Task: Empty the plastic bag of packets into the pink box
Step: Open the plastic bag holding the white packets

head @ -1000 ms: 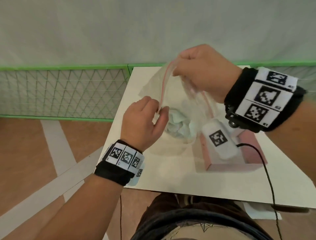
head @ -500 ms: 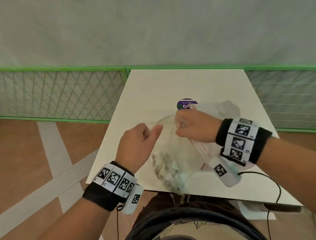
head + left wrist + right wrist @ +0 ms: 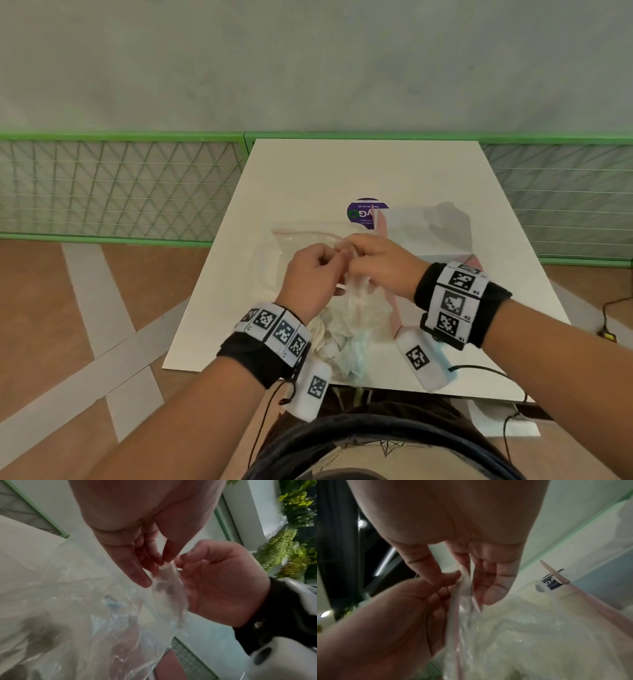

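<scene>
A clear zip plastic bag point(image 3: 346, 318) lies near the table's front edge, with white and pale blue packets point(image 3: 342, 342) bunched in its bottom. My left hand point(image 3: 332, 263) and right hand point(image 3: 352, 255) meet at the bag's mouth, and each pinches the plastic there. In the left wrist view my left fingertips point(image 3: 159, 562) nip the plastic bag point(image 3: 164, 591). The right wrist view shows my right fingers point(image 3: 489, 596) pinching the plastic bag point(image 3: 505, 635) by its zip strip. The pink box point(image 3: 394, 310) stands just behind and to the right of the bag, mostly hidden by my right hand.
The white table point(image 3: 308, 178) has a round purple label point(image 3: 364, 210) behind the hands. A green-framed mesh fence point(image 3: 120, 188) runs behind the table. A black cable point(image 3: 479, 370) trails from my right wrist over the table's front right edge.
Both hands have come down from high above the table and drawn together. The bag's mouth, pulled wide before, is now pinched between them, and the bag rests low near the front edge.
</scene>
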The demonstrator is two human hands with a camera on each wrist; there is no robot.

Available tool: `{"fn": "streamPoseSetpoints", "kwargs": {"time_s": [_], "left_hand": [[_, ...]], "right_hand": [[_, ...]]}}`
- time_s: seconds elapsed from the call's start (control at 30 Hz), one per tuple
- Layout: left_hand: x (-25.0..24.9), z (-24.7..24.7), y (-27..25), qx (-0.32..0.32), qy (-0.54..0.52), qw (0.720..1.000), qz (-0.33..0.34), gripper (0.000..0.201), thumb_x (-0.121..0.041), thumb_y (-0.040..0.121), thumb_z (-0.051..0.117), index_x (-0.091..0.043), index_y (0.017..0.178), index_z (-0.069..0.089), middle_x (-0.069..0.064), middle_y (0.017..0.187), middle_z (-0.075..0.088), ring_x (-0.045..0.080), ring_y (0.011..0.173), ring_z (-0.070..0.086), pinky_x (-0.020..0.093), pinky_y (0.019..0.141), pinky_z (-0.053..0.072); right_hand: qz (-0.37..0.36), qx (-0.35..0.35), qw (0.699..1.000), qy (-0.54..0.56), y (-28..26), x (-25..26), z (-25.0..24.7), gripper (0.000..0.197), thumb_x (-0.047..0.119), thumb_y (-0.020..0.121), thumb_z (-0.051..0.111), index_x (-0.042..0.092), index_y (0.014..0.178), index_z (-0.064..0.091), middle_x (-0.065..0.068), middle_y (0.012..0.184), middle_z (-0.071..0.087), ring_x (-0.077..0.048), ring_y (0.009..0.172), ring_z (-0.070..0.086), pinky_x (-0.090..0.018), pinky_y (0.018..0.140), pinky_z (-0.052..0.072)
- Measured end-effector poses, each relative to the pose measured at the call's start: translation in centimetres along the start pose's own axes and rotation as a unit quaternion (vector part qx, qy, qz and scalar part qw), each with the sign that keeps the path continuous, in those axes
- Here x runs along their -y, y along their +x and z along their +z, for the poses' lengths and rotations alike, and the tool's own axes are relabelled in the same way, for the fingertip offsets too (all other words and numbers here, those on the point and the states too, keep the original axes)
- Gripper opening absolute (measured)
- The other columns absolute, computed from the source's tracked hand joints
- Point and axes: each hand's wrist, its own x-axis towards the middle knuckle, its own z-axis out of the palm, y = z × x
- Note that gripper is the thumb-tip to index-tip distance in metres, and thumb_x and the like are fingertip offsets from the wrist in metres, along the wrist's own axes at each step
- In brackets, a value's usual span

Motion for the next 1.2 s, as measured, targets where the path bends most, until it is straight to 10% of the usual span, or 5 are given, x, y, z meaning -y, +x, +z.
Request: {"fn": "streamPoseSetpoints", "kwargs": {"time_s": [0.2, 0.4, 0.7, 1.2], "left_hand": [[0.1, -0.5, -0.3, 0.002, -0.040, 0.999, 0.006, 0.033, -0.033, 0.088, 0.071, -0.001, 0.091, 0.067, 0.012, 0.082, 0.073, 0.024, 0.074, 0.073, 0.043, 0.070, 0.062], [0.2, -0.8, -0.3, -0.021, 0.034, 0.995, 0.096, 0.015, -0.027, 0.088, 0.073, -0.012, 0.085, 0.072, 0.013, 0.084, 0.070, 0.019, 0.073, 0.061, 0.044, 0.071, 0.056], [-0.3, -1.0, -0.4, 0.004, 0.034, 0.992, 0.122, 0.032, -0.034, 0.092, 0.066, -0.003, 0.083, 0.063, 0.018, 0.083, 0.067, 0.018, 0.070, 0.059, 0.039, 0.065, 0.053], [-0.8, -1.3, -0.7, 0.070, 0.024, 0.991, 0.109, 0.019, -0.023, 0.088, 0.074, -0.007, 0.090, 0.064, 0.006, 0.089, 0.067, 0.036, 0.072, 0.069, 0.050, 0.072, 0.060]], "right_hand": [[0.022, -0.009, 0.990, 0.137, -0.8, -1.4, -1.5, 0.022, 0.016, 0.097, 0.055, 0.000, 0.098, 0.071, -0.011, 0.082, 0.070, -0.026, 0.073, 0.064, -0.036, 0.066, 0.053], [-0.008, -0.093, 0.992, 0.086, -0.6, -1.8, -0.7, 0.015, 0.011, 0.090, 0.065, 0.000, 0.097, 0.059, 0.000, 0.059, 0.067, -0.018, 0.058, 0.063, -0.042, 0.068, 0.058], [-0.082, -0.085, 0.993, -0.008, -0.9, -1.7, -1.1, 0.014, 0.018, 0.089, 0.067, 0.005, 0.084, 0.071, -0.019, 0.078, 0.070, -0.016, 0.062, 0.061, -0.042, 0.067, 0.057], [-0.005, -0.022, 0.986, 0.166, -1.2, -1.5, -1.7, 0.007, 0.005, 0.088, 0.067, -0.001, 0.090, 0.070, -0.006, 0.066, 0.068, -0.018, 0.063, 0.066, -0.038, 0.073, 0.056]]}}
